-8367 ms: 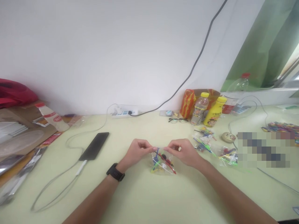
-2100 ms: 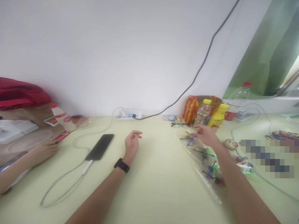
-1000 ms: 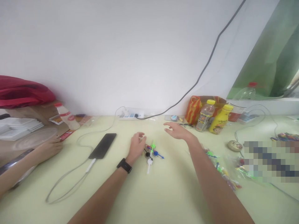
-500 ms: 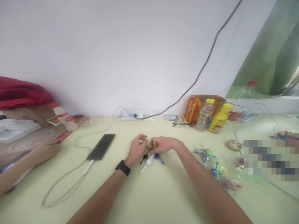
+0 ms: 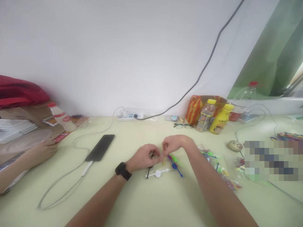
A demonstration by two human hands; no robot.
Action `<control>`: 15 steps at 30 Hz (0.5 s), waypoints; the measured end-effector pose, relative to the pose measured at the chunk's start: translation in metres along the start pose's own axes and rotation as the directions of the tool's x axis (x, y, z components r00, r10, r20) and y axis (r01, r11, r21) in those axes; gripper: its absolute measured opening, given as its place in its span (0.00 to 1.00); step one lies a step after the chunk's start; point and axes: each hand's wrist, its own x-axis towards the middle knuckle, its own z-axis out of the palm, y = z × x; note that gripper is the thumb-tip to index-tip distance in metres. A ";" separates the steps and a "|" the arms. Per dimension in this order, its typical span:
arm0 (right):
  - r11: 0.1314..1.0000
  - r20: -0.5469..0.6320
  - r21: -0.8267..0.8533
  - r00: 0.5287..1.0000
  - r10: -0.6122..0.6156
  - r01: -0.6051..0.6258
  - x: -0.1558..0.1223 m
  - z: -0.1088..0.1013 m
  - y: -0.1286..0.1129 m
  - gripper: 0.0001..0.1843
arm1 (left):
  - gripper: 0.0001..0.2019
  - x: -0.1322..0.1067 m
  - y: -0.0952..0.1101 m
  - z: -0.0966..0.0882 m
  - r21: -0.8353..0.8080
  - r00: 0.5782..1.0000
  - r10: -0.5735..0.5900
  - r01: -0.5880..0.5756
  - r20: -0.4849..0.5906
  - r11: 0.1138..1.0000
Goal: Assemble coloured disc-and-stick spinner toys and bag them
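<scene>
Now, plastic sticks [image 5: 149, 167] pinched in left hand [image 5: 142, 156] and right hand [image 5: 174, 144], fingertips touching.

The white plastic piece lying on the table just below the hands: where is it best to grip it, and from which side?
Probably pinch the white piece at its round hub, coming from above. It lies flat on the table, and its thin arms look harder to hold.

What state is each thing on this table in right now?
Left hand, pinching black piece.
Right hand, pinching yellow stick.
White piece, lying loose.
Blue piece, lying loose.
Phone, screen dark, cable plugged in.
Yellow bottle, upright, capped.
Clear bottle, upright, capped.
Power strip, in use.
</scene>
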 end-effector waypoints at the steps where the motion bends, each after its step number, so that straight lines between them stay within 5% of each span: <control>1: 1.000 0.002 -0.005 1.000 0.011 -0.011 0.003 0.002 -0.003 0.14 | 0.11 0.001 0.000 -0.001 -0.015 1.000 -0.006 0.006 -0.016 1.000; 7: 0.999 -0.030 -0.021 0.999 0.026 -0.026 0.015 0.008 -0.013 0.07 | 0.19 0.000 -0.012 -0.017 0.069 0.973 -0.129 0.145 -0.193 0.987; 12: 1.000 -0.093 -0.006 0.996 0.019 -0.020 0.016 0.006 -0.006 0.08 | 0.16 -0.005 -0.017 -0.032 0.056 0.961 -0.191 0.183 0.201 0.982; 15: 0.999 -0.208 0.031 0.978 -0.014 0.021 0.017 0.004 -0.003 0.09 | 0.11 -0.002 -0.021 -0.033 -0.059 0.960 -0.189 0.205 0.209 0.977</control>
